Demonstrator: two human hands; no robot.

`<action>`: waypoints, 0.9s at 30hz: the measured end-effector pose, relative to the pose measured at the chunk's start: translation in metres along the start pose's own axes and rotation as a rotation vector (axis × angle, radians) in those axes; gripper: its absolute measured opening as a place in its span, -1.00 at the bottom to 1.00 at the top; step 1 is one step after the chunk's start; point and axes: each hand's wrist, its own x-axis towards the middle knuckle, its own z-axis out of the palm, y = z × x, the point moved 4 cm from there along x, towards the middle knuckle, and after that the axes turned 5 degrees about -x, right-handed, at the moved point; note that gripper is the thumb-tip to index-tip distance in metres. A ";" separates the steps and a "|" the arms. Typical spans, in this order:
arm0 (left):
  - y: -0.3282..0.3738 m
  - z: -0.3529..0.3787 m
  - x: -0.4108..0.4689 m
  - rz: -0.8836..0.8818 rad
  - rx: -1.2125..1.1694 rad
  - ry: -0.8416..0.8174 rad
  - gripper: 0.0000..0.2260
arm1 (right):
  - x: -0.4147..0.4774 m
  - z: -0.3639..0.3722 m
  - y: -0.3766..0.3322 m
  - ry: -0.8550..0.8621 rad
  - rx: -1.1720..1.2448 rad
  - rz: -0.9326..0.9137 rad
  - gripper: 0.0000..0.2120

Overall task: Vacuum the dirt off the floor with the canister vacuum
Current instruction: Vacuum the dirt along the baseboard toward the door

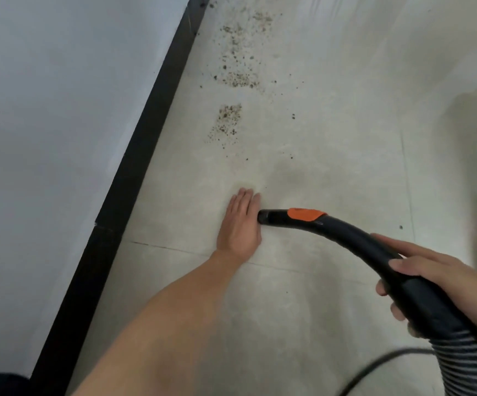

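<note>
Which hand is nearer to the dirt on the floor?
Left. The left hand, fingers straight, is just short of the dirt; the right hand grips the vacuum handle farther back.

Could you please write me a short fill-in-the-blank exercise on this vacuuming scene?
1. The right hand grips the vacuum handle, whose slider is coloured ____.
2. The left hand lies flat on the floor beside the handle's open end and holds ____.
3. The dirt lies beyond the left hand, near the ____ baseboard.
Missing words: orange; nothing; black.
</note>
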 end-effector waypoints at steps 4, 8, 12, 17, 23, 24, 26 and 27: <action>-0.001 0.007 0.005 0.060 -0.030 0.030 -0.45 | -0.004 0.007 0.004 -0.005 0.064 0.036 -0.56; -0.011 -0.001 0.019 -0.097 -0.081 0.131 -0.43 | 0.016 0.038 -0.001 -0.002 0.131 -0.005 -0.53; -0.019 -0.014 0.039 -0.115 -0.027 0.107 -0.43 | 0.036 0.058 -0.008 0.060 0.205 -0.084 -0.64; -0.055 -0.026 0.027 -0.187 0.221 0.092 -0.55 | 0.029 0.045 -0.018 0.240 0.155 -0.152 -0.64; -0.062 -0.028 0.028 -0.276 0.274 0.135 -0.44 | 0.043 0.069 -0.040 0.141 0.113 -0.145 -0.61; -0.062 -0.029 0.028 -0.277 0.278 0.137 -0.45 | 0.050 0.080 -0.044 0.123 0.100 -0.156 -0.60; -0.063 -0.029 0.027 -0.284 0.281 0.144 -0.46 | 0.061 0.095 -0.052 0.125 0.074 -0.188 -0.58; -0.064 -0.029 0.027 -0.287 0.283 0.145 -0.46 | 0.063 0.098 -0.055 0.146 0.061 -0.202 -0.57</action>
